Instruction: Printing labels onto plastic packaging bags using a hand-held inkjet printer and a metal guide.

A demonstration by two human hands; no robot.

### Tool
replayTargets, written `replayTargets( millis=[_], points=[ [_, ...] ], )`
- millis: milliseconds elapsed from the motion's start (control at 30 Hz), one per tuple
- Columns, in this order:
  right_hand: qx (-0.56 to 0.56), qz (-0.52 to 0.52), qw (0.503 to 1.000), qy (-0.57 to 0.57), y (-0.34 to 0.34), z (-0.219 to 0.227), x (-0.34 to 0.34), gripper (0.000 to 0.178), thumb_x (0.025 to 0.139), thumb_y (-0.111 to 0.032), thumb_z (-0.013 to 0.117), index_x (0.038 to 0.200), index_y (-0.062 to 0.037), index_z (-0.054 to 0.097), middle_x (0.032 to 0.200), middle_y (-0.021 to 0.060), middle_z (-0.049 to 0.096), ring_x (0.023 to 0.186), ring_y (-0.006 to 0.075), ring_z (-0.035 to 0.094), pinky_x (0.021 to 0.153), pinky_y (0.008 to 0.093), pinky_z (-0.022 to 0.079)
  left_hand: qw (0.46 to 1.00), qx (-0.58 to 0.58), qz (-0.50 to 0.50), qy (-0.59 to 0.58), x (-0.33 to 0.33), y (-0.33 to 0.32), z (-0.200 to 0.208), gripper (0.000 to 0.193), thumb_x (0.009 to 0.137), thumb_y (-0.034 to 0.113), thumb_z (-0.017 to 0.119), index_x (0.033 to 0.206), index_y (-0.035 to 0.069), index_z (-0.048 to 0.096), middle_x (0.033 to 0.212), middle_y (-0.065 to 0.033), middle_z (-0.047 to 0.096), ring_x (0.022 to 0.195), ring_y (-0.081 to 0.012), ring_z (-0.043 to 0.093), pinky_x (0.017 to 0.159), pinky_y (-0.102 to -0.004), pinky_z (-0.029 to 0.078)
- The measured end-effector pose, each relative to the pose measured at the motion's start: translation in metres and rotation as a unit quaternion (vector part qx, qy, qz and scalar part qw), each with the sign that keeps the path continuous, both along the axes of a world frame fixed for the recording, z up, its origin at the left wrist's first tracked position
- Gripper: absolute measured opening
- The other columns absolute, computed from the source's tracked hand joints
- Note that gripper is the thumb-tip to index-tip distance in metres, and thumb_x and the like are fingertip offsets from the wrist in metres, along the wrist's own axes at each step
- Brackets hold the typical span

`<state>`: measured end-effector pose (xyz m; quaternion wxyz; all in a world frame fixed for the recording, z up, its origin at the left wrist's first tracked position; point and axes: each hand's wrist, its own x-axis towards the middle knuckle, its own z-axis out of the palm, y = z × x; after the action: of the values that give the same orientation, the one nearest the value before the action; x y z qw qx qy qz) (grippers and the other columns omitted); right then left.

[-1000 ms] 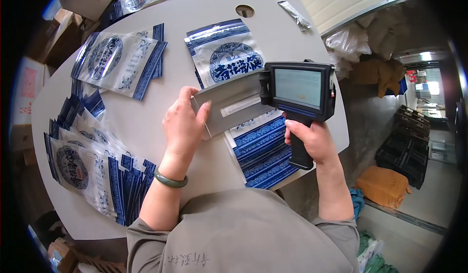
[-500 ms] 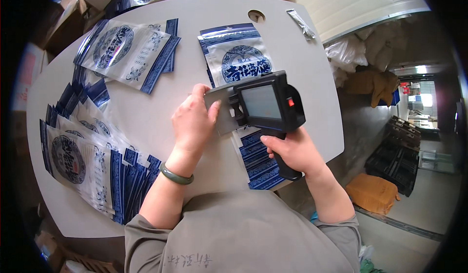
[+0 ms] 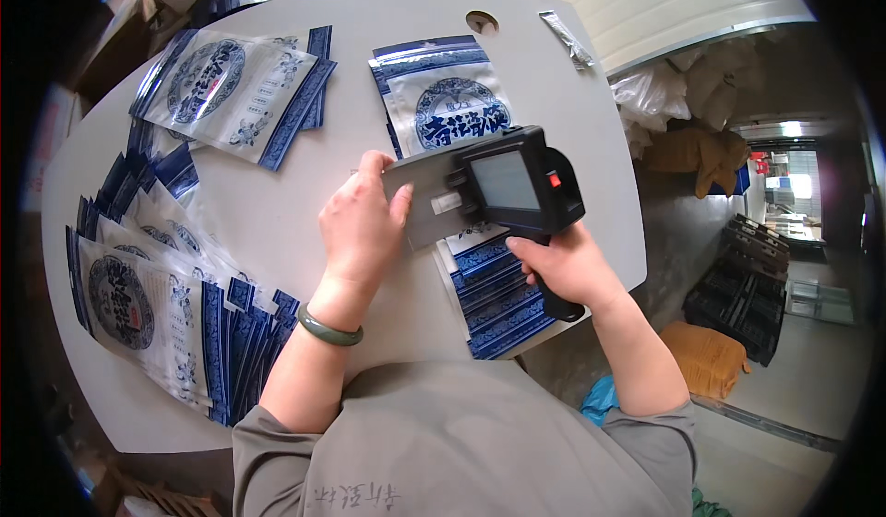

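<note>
My right hand (image 3: 570, 275) is wrapped round the pistol grip of a black handheld inkjet printer (image 3: 506, 185), which has a small grey screen and a red button. The printer's head stands over the right part of a flat grey metal plate (image 3: 420, 205). Thumb and fingers of my left hand (image 3: 362, 222) clasp the plate's left end. A green bangle (image 3: 329, 329) circles that wrist. Underneath lies a stack of blue and white flat pouches (image 3: 445, 92), fanned out toward me in overlapping blue bands. Printer and plate hide the stack's middle.
To the left on the white table (image 3: 277, 208) lie a fanned pile of pouches (image 3: 138, 309) and another pile (image 3: 226, 97) behind it. A narrow sachet (image 3: 566, 39) and a round cable hole (image 3: 481, 23) are at the far side. Black crates (image 3: 738, 300) stand on the floor to the right.
The printer has slid a little to the right along the plate, and a pale rectangle on the plate now shows. My left hand stays on the plate. The view has shifted slightly.
</note>
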<state>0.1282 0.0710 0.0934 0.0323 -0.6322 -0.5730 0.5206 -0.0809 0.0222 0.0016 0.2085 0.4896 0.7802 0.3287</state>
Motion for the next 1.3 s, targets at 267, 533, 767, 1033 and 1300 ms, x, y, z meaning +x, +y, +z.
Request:
replayTargets(
  millis=[267,533,767,1033,1300],
  points=[
    [0.041,-0.064,0.997,0.021,0.022,-0.007,0.045,0.018,0.087,-0.017,0.067,0.091,-0.0011,0.061,0.067,0.0038,0.060,0.055,0.0126,0.059,0.053,0.0276,0.050,1.000,0.000,-0.001,0.001,0.001,-0.002,0.001,0.029,0.083,0.024,0.069,0.106,0.012,0.056,0.089,-0.0126,0.068,0.085,-0.0334,0.066,0.073,-0.0425,0.051],
    [0.180,-0.155,0.904,0.355,0.044,-0.053,0.072,0.045,0.091,-0.024,0.062,0.124,0.0052,0.054,0.115,0.0178,0.063,0.102,0.0258,0.063,0.097,0.0386,0.046,0.985,0.058,0.007,-0.160,-0.004,0.002,-0.006,0.026,0.082,0.016,0.070,0.104,0.007,0.059,0.081,-0.0104,0.068,0.073,-0.0226,0.065,0.069,-0.0338,0.051],
    [0.142,-0.170,0.857,0.465,0.054,-0.067,0.066,0.056,0.089,-0.031,0.063,0.131,0.0032,0.049,0.118,0.0160,0.061,0.092,0.0223,0.067,0.088,0.0360,0.052,0.931,0.093,-0.008,-0.353,0.005,0.007,0.002,0.023,0.083,0.013,0.073,0.100,0.004,0.060,0.073,-0.0027,0.065,0.064,-0.0054,0.057,0.057,-0.0208,0.044],
    [0.127,-0.262,0.745,0.600,0.075,-0.093,0.082,0.055,0.092,-0.030,0.061,0.131,0.0058,0.047,0.088,0.0085,0.065,0.080,0.0163,0.064,0.084,0.0333,0.055,0.964,0.093,0.016,-0.250,0.005,0.037,0.024,0.044,0.095,0.049,0.056,0.093,0.005,0.061,0.074,-0.0026,0.065,0.064,-0.0092,0.059,0.059,-0.0222,0.045],
    [0.050,-0.264,0.664,0.698,0.080,-0.099,0.097,0.050,0.094,-0.023,0.057,0.132,0.0058,0.043,0.123,0.0168,0.056,0.087,0.0159,0.063,0.091,0.0380,0.055,0.994,-0.077,0.063,0.049,0.014,0.043,0.012,0.042,0.079,0.044,0.075,0.074,0.005,0.061,0.071,-0.0075,0.067,0.069,-0.0221,0.063,0.067,-0.0351,0.049]
  ],
)
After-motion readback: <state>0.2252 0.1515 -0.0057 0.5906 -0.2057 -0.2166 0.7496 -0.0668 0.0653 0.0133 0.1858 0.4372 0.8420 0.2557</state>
